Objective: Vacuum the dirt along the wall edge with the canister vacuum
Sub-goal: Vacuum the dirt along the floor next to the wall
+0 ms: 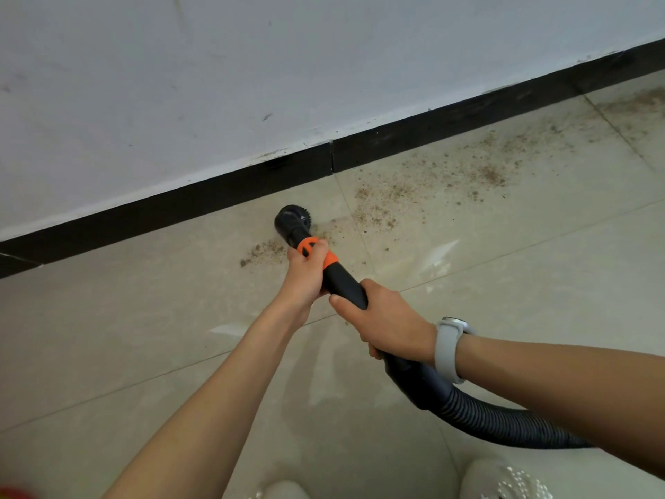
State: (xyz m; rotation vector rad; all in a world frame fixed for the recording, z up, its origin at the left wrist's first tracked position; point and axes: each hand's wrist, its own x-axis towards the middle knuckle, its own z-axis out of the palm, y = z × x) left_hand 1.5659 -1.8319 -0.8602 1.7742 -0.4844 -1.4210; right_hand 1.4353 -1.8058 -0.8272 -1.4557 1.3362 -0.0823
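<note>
A black round brush nozzle [292, 219] touches the tiled floor close to the black baseboard [216, 196]. My left hand [306, 271] grips the black tube at its orange collar [318, 252]. My right hand [387, 320] grips the tube further back, where it meets the ribbed black hose [482, 412]. Brown dirt [414, 189] lies scattered along the wall edge to the right of the nozzle, and a small patch of dirt [262, 250] sits just left of my left hand. The canister is out of view.
The white wall [216, 84] rises above the baseboard. Beige floor tiles [144, 318] spread toward me. The hose runs off to the right under my right arm. My white shoes [500, 480] show at the bottom edge. A grey watch [449, 345] is on my right wrist.
</note>
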